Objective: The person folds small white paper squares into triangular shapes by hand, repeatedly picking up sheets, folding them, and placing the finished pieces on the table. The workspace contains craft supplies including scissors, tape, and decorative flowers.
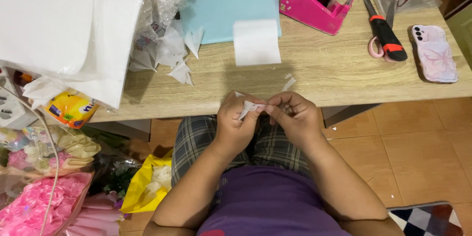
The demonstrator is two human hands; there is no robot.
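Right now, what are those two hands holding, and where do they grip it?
A small folded piece of white paper, pinched between both: the left hand at its left end, the right hand at its right end.

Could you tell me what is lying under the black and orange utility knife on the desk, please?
Under the utility knife lie scissors: pink handle loops poke out at its lower end and a grey blade beside its top. The rest of the scissors is covered.

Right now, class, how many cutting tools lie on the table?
2: a utility knife with a black and orange handle at the table's right end, and pink-handled scissors tucked partly beneath it, beside the phone. Others may be hidden under the paper on the left.
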